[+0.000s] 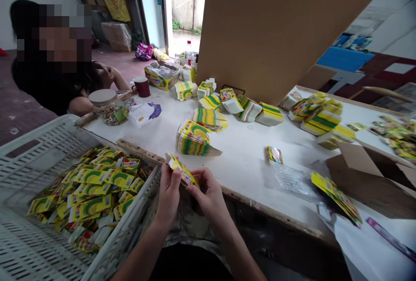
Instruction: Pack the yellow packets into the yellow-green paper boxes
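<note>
Between my two hands, just over the table's front edge, is a small yellow printed carton (183, 171) with a raised flap at its left end. My left hand (169, 185) grips that left end, thumb on the front face. At the other end, my right hand (205, 187) pinches the carton with thumb and fingers. Just beyond them a stack of flat yellow-and-green cartons (193, 138) lies on the white table (240, 164). Left of my hands, a white plastic crate (39, 135) holds many yellow cartons (94, 185) in a loose heap.
More carton stacks (248, 108) spread across the table's far side. A lidded jar (112, 109), a tissue pack (145, 114) and a maroon mug (141, 86) stand at the left. An open cardboard box (367, 181) sits at right. A person (48, 81) sits beyond the crate.
</note>
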Tool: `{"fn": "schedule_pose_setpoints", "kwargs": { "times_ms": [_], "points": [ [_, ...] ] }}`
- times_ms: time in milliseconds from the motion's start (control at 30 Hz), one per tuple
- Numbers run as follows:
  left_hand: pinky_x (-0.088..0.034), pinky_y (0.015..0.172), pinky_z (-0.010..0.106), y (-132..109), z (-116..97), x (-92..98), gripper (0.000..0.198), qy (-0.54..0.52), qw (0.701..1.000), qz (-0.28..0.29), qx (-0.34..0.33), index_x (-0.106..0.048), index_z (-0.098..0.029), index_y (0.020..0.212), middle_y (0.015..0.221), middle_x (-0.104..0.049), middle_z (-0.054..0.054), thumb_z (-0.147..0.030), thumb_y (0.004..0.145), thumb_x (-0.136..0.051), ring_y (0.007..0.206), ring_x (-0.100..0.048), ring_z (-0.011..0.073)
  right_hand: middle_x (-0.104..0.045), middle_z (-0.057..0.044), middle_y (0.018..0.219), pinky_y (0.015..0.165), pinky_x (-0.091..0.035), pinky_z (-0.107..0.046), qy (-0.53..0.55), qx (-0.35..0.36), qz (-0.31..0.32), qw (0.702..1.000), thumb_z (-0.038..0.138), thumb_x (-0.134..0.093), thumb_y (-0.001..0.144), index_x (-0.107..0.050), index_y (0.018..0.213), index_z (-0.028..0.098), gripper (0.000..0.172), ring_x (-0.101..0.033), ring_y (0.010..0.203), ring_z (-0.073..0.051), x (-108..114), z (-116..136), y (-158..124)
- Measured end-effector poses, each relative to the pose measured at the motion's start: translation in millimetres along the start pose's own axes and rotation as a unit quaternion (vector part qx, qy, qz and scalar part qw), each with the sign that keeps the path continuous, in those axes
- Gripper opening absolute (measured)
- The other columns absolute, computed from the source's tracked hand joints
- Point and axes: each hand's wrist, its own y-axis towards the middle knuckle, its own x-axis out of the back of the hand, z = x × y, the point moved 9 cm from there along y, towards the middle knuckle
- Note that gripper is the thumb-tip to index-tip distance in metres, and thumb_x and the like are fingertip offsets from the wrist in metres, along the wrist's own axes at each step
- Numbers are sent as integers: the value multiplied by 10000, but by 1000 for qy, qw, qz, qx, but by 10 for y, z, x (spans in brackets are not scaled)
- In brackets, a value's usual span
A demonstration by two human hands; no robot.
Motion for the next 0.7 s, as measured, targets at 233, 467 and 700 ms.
{"fn": "schedule_pose_setpoints", "kwargs": {
  "times_ms": [233,467,700],
  "points": [
    [-494,725,232,22,93,-48,229,-124,990,0,66,-641,-197,924,865,-679,-13,-386,797,-669,745,-623,128,-531,21,649,563,-387,-243,52,-42,-52,996,389,-646,790,-541,726,181,242,-467,590,-120,183,-102,9],
    [-496,665,241,32,276,-95,269,-115,987,32,109,-689,-150,881,808,-707,27,-375,738,-729,718,-636,158,-530,28,649,571,-416,-233,79,-37,-82,993,380,-676,771,-509,700,186,266,-489,588,-112,228,-137,58],
    [-465,900,343,145,-243,83,527,-51,996,63,-24,-514,-190,1246,1258,-573,118,-553,864,-492,1114,-560,241,-618,-22,767,642,-452,-274,-215,89,13,972,193,-606,837,-661,831,200,56,-555,726,-167,384,256,12]
  ]
}}
